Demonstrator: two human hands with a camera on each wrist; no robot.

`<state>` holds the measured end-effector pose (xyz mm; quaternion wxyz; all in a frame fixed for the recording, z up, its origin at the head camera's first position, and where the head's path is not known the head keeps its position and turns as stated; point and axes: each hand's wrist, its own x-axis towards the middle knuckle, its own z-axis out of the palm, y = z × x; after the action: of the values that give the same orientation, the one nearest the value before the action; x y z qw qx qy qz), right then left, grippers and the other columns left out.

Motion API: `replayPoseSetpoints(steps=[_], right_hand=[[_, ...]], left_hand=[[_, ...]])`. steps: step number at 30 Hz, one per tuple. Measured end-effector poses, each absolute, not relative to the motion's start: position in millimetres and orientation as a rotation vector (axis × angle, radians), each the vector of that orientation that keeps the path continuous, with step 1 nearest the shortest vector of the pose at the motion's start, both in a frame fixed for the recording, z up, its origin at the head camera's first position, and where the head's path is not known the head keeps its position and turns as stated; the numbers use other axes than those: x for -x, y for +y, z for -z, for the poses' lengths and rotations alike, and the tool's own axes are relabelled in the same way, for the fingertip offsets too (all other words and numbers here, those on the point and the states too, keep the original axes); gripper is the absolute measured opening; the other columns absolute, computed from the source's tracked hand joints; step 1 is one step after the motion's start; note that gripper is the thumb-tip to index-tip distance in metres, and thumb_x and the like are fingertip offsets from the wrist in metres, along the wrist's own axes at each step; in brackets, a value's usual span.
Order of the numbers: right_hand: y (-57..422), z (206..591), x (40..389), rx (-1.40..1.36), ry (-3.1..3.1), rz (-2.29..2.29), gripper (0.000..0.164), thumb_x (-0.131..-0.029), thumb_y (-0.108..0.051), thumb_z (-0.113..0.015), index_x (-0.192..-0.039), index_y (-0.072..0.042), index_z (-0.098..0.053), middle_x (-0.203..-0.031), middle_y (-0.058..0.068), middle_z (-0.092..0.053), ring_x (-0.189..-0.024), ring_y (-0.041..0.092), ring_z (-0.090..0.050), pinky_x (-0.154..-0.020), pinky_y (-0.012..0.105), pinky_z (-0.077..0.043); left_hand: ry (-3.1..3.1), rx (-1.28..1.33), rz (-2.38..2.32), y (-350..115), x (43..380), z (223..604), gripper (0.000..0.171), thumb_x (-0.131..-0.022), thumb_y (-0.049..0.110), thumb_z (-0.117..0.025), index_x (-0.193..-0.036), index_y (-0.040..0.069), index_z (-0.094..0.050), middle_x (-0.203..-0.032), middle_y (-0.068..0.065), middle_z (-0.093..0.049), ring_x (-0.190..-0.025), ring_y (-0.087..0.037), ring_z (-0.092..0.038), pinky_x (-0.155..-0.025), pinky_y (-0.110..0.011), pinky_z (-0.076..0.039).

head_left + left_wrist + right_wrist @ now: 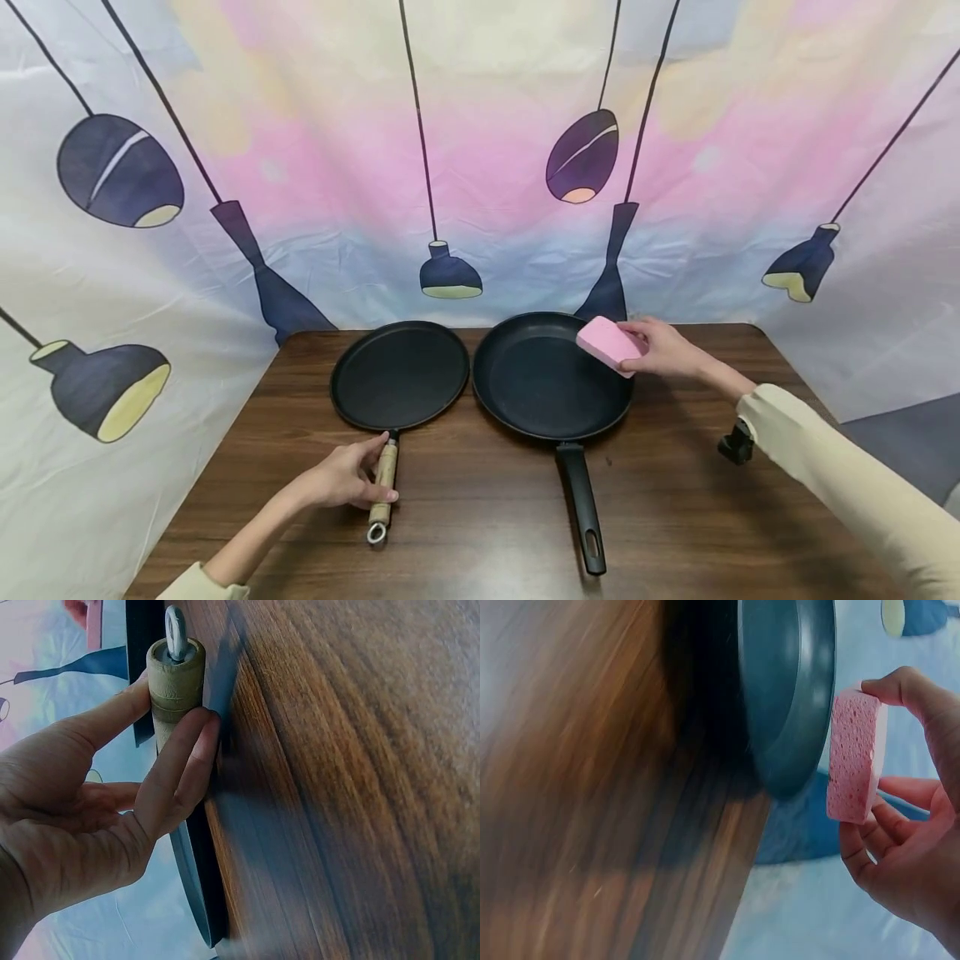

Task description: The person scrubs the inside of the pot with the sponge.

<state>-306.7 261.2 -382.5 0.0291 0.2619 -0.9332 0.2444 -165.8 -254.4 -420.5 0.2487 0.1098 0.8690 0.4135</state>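
A flat black griddle pan lies at the left on the table, its pale wooden handle pointing toward me. My left hand grips that handle, thumb on one side and fingers curled round the other, as the left wrist view also shows. A metal hanging ring ends the handle. To the right sits a deeper black frying pan with a black plastic handle. My right hand pinches a pink sponge by its edges, over the frying pan's right rim. Pores show on the sponge's face in the right wrist view.
Both pans stand side by side near the back edge of the brown wooden table. Behind it hangs a cloth backdrop printed with lamps. A small black device hangs at the right sleeve.
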Motion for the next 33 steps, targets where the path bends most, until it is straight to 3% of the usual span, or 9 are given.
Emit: replayPoseSetpoints(steps=[6, 19, 33], right_hand=[[219, 380, 315, -1.002, -2.866, -0.77, 0.068, -0.085, -0.019, -0.08, -0.141, 0.009, -0.053, -0.126, 0.028, -0.061, -0.102, 0.034, -0.054, -0.079, 0.036, -0.042], [104, 379, 334, -1.348, -2.926, -0.737, 0.067, -0.088, -0.023, -0.076, -0.148, -0.003, -0.052, -0.146, 0.021, -0.053, -0.13, 0.037, -0.046, -0.106, 0.051, -0.042], [16, 391, 350, -1.516, -2.979, -0.54, 0.058, -0.091, -0.013, -0.077, -0.145, -0.009, -0.057, -0.148, 0.014, -0.054, -0.135, 0.03, -0.048, -0.12, 0.045, -0.037]], left_hand=[[2.362, -0.318, -1.133, -254, 167, 421, 0.103, -0.084, 0.014, -0.086, -0.154, -0.018, -0.018, -0.114, -0.023, -0.06, -0.078, -0.019, -0.069, -0.067, -0.036, -0.064], [2.359, -0.274, -1.139, -255, 167, 421, 0.104, -0.083, 0.013, -0.087, -0.155, -0.016, -0.018, -0.114, -0.022, -0.06, -0.078, -0.018, -0.068, -0.068, -0.037, -0.064], [2.372, -0.286, -1.16, -257, 166, 423, 0.102, -0.083, 0.014, -0.087, -0.154, -0.016, -0.021, -0.106, -0.017, -0.06, -0.076, -0.017, -0.066, -0.065, -0.034, -0.063]])
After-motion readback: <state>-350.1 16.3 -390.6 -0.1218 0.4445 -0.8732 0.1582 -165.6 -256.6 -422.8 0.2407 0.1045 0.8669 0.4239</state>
